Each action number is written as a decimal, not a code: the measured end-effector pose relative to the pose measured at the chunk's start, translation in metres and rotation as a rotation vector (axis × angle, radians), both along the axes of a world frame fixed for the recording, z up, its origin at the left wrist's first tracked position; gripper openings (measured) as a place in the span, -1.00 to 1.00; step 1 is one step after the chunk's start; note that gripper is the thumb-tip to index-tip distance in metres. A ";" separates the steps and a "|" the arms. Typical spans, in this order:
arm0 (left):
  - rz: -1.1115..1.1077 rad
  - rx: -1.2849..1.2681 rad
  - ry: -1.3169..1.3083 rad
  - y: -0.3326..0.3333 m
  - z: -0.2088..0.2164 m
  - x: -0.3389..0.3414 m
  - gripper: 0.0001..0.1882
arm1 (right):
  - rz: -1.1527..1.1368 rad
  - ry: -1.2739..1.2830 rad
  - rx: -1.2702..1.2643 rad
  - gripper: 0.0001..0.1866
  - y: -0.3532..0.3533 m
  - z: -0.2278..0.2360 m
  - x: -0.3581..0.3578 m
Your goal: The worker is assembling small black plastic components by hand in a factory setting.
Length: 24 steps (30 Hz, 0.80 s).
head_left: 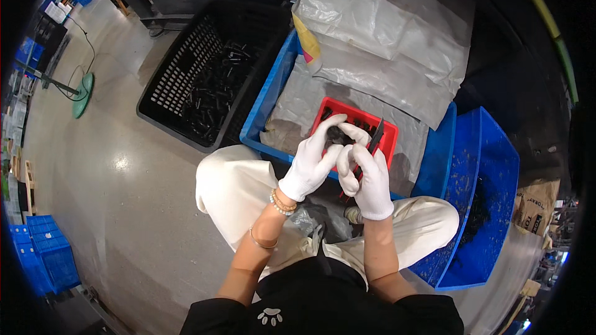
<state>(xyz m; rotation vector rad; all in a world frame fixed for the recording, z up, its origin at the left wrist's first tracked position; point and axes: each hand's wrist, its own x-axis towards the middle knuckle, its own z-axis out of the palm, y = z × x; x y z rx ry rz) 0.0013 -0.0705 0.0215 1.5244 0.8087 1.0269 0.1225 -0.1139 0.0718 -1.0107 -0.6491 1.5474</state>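
Both hands wear white gloves and meet over a red tray (391, 142) with small black parts in it. My left hand (312, 160) is closed around a small black part (337, 136), its fingers curled about it. Close beside it, my right hand (370, 181) grips a long, thin, dark pointed tool (377, 136), which slants up past the fingers. The right fingertips are near the black part; whether they touch it I cannot tell. The tool's lower end is mostly hidden by the glove.
The red tray sits in a blue bin (273, 90) lined with pale plastic sheeting (385, 18). A black crate (177, 80) of black parts stands left, a deep blue bin (496, 167) right. A yellow-and-white bottle (307, 43) leans by the sheeting. Stacked blue crates (46, 248) are far left.
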 end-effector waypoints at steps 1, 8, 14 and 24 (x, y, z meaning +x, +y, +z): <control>0.049 -0.054 -0.081 -0.001 -0.002 0.002 -0.57 | 0.043 -0.106 0.035 -0.64 -0.002 0.006 -0.001; 0.158 -0.612 -0.658 -0.001 0.000 0.005 -0.66 | -0.001 -0.685 0.123 -0.69 -0.024 0.018 0.009; 0.047 -0.446 -0.612 -0.003 -0.005 -0.003 -0.69 | -0.026 -0.873 0.236 -0.77 -0.025 0.013 0.004; 0.306 -0.157 -0.498 -0.005 0.007 0.002 -0.66 | 0.050 -1.202 0.432 -0.62 -0.017 0.023 0.002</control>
